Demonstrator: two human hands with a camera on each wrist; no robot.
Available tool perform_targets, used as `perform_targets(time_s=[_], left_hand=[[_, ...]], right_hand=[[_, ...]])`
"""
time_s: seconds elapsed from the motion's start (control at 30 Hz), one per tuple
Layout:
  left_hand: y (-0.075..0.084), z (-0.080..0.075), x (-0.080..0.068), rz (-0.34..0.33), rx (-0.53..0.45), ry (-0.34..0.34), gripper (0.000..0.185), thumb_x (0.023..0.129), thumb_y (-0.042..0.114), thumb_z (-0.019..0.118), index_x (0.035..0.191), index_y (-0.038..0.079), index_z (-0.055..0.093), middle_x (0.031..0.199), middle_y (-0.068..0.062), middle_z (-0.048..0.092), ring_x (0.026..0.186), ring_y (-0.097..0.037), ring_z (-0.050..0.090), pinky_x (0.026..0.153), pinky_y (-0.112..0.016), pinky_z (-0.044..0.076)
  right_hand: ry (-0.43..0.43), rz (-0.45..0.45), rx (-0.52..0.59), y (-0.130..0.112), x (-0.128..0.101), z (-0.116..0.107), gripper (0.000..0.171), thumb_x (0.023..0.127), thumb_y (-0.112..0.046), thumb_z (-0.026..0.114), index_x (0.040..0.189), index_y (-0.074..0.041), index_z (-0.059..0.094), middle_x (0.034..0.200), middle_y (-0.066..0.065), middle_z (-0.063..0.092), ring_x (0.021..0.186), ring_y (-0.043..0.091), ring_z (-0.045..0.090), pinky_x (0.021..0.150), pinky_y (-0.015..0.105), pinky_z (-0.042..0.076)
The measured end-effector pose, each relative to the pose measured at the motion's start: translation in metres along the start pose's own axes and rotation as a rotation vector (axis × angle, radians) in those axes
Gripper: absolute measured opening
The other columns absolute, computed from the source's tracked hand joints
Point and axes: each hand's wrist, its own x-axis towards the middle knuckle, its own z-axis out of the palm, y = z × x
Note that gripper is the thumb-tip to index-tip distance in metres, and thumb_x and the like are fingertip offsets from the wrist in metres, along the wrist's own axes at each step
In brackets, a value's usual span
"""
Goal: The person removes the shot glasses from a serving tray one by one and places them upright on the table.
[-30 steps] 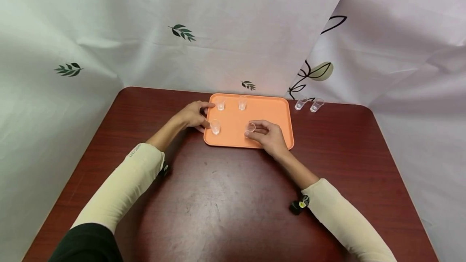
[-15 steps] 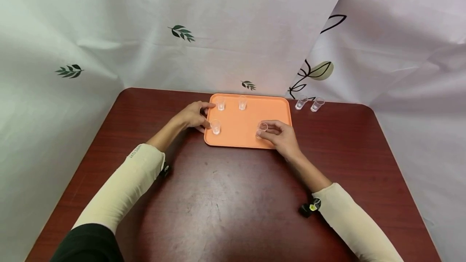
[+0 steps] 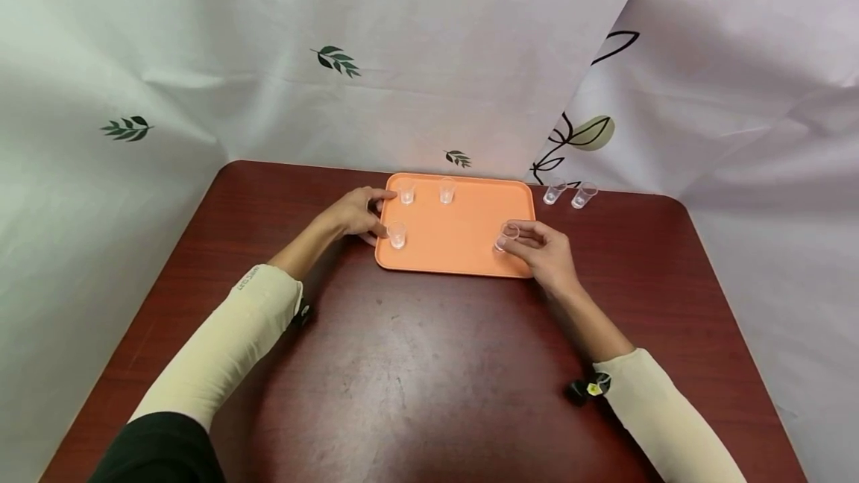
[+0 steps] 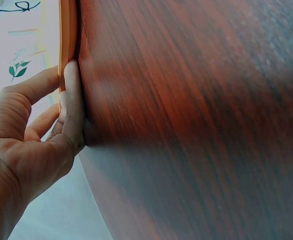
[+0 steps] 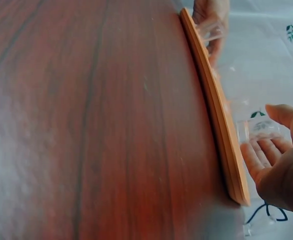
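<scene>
Your right hand pinches a clear cup by its rim, over the orange tray's 4 o'clock corner. Your left hand grips the tray's 9 o'clock edge, thumb on top. Three cups stand on the tray toward 10 o'clock. Two more cups stand on the desk at 1 o'clock.

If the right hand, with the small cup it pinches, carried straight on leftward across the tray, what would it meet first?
Most likely the near-left cup, by the left hand. The right hand and its pinched cup face bare orange tray until then; depth is uncertain.
</scene>
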Motion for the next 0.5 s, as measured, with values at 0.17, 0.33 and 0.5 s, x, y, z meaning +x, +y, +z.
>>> perform_targets(time_s=[0.17, 0.33, 0.5], left_hand=[[-0.001, 0.001, 0.000, 0.001, -0.009, 0.003, 0.097, 0.088, -0.018, 0.082, 0.173, 0.012, 0.047, 0.140, -0.019, 0.038, 0.090, -0.026, 0.068, 0.074, -0.039, 0.076], [-0.003, 0.001, 0.000, 0.005, -0.009, 0.005, 0.096, 0.089, -0.017, 0.082, 0.173, 0.012, 0.047, 0.140, -0.018, 0.038, 0.089, -0.025, 0.068, 0.072, -0.038, 0.076], [-0.002, -0.001, -0.001, 0.005, -0.001, 0.008, 0.095, 0.089, -0.015, 0.083, 0.173, 0.014, 0.048, 0.145, -0.021, 0.039, 0.087, -0.025, 0.069, 0.073, -0.038, 0.076]], right_hand=[[0.029, -0.017, -0.039, -0.001, 0.000, -0.012, 0.046, 0.096, -0.007, 0.090, 0.137, 0.008, 0.075, 0.105, -0.017, 0.081, 0.100, -0.002, 0.079, 0.090, 0.015, 0.069], [0.038, -0.031, -0.036, -0.001, 0.004, -0.024, 0.046, 0.097, -0.007, 0.090, 0.137, 0.011, 0.074, 0.106, -0.016, 0.081, 0.099, -0.001, 0.079, 0.088, 0.015, 0.069], [0.044, -0.057, -0.008, -0.002, 0.007, -0.038, 0.046, 0.097, -0.003, 0.089, 0.137, 0.013, 0.072, 0.106, -0.013, 0.082, 0.096, 0.001, 0.081, 0.088, 0.017, 0.070]])
